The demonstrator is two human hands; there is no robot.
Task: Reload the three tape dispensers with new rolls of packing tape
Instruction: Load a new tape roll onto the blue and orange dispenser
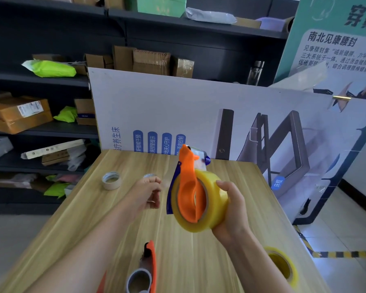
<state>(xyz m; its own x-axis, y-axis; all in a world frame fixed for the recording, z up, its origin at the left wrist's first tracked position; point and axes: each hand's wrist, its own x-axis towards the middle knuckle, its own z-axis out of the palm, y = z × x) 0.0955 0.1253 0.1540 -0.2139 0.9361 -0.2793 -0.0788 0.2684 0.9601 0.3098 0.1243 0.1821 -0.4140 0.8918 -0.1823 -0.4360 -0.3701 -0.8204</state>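
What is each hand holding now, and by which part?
The right hand grips the yellow tape roll on the orange dispenser by its outer rim. The left hand seems to hold nothing.

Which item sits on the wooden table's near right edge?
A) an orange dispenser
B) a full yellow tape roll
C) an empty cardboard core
B: a full yellow tape roll lies at the wooden table's near right edge, apart from the right hand.

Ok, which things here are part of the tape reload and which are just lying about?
Job:
- orange dispenser with yellow roll, held in right hand
- second dispenser
- spare yellow roll
- used core

Lying about:
- shelf boxes
- leaning poster board
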